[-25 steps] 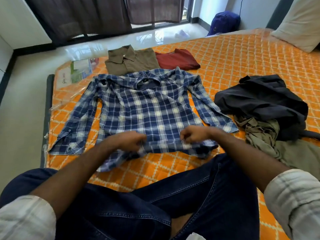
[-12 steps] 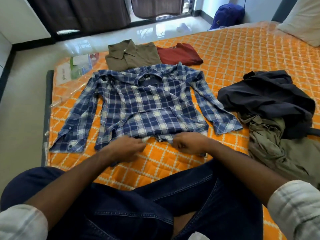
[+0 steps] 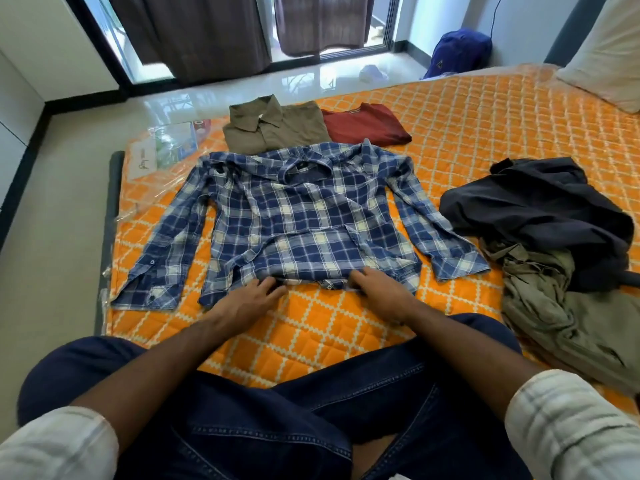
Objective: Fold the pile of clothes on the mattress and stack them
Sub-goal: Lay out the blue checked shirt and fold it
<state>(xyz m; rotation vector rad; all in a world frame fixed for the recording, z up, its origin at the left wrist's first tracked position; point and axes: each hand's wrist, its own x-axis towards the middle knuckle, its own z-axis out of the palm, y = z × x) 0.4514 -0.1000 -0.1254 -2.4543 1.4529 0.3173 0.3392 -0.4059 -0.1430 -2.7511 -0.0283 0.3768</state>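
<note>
A blue plaid shirt [image 3: 304, 220] lies flat on the orange quilted mattress [image 3: 467, 126] with both sleeves spread out and its lower hem turned up in a fold. My left hand [image 3: 249, 301] rests at the near hem with its fingers stretched onto the cloth. My right hand [image 3: 379, 292] presses its fingertips on the same hem, a little to the right. Behind the collar sit a folded olive shirt [image 3: 277, 129] and a folded red garment [image 3: 367, 124], side by side. An unfolded pile lies to the right: a dark garment [image 3: 540, 216] over olive clothing [image 3: 571, 317].
My crossed legs in dark jeans [image 3: 277, 420] fill the near edge. A white pillow [image 3: 609, 53] lies at the far right corner. Plastic wrap with a label [image 3: 166, 147] covers the mattress's left corner. A blue bag [image 3: 460, 53] stands on the floor beyond.
Both hands held the bunched hem a second ago. The hem now lies folded and flatter, and my hands have come down to its near edge.
</note>
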